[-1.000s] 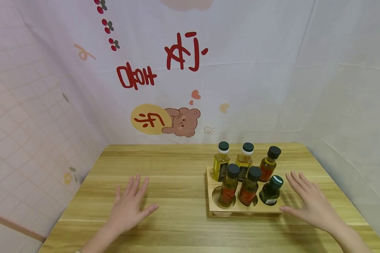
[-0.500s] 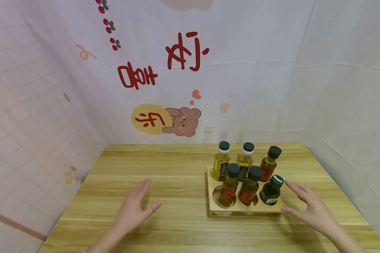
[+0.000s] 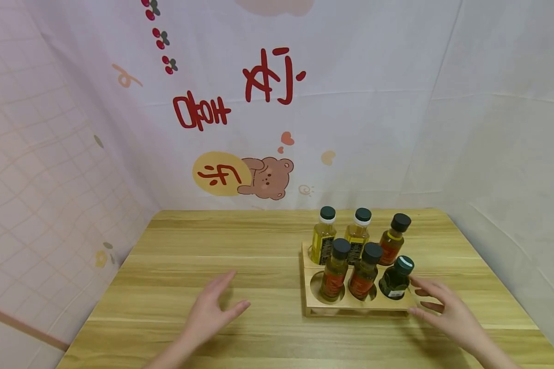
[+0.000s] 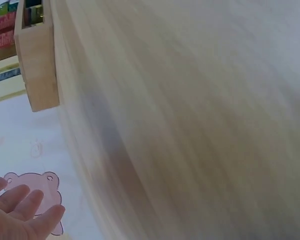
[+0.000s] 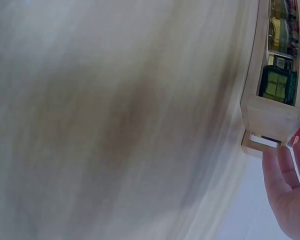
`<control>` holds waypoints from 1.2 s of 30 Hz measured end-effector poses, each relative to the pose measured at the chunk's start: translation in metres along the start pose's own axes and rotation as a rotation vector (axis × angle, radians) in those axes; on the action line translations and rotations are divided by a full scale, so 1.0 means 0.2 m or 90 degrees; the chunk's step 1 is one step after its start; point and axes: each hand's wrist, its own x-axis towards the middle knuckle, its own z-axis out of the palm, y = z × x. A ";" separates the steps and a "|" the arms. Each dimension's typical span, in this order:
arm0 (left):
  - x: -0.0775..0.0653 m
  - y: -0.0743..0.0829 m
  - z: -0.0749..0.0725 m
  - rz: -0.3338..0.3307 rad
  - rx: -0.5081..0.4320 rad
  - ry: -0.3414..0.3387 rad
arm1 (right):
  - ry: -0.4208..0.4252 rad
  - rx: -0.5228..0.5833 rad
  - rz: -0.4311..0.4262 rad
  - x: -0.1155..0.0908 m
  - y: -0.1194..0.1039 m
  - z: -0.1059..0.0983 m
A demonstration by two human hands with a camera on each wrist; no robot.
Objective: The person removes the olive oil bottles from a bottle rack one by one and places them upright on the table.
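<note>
A light wooden two-tier rack (image 3: 323, 306) stands on the right half of the table, holding several small bottles. In its front row are two dark-capped bottles with red labels, one at the left (image 3: 334, 281) and one in the middle, plus a squat dark green bottle (image 3: 394, 283) at the right end. My right hand (image 3: 452, 315) is at the rack's right end, fingers extended and slightly bent toward it; whether the fingertips touch the wood I cannot tell. My left hand (image 3: 209, 313) hovers over the table left of the rack, thumb and fingers apart, holding nothing.
Behind stand two yellow oil bottles, one at the left (image 3: 323, 245) and one beside it, and a red-labelled bottle (image 3: 390, 247). White cloth with a printed bear (image 3: 270, 179) hangs behind the wood-grain table (image 3: 203, 230); more cloth closes both sides.
My left hand has moved right, toward the rack, its fingers less spread. My right hand's fingers have drawn together and bent toward the rack's right end. The rack and bottles have stayed put.
</note>
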 end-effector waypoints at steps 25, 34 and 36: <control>0.11 0.19 0.20 0.005 -0.159 -0.026 | -0.021 -0.007 0.087 -0.01 0.04 0.05; 0.17 0.27 0.31 0.037 -0.205 -0.050 | -0.030 -0.016 0.104 -0.01 0.03 0.05; 0.19 0.29 0.33 0.043 -0.210 -0.058 | -0.036 -0.016 0.115 -0.01 0.03 0.05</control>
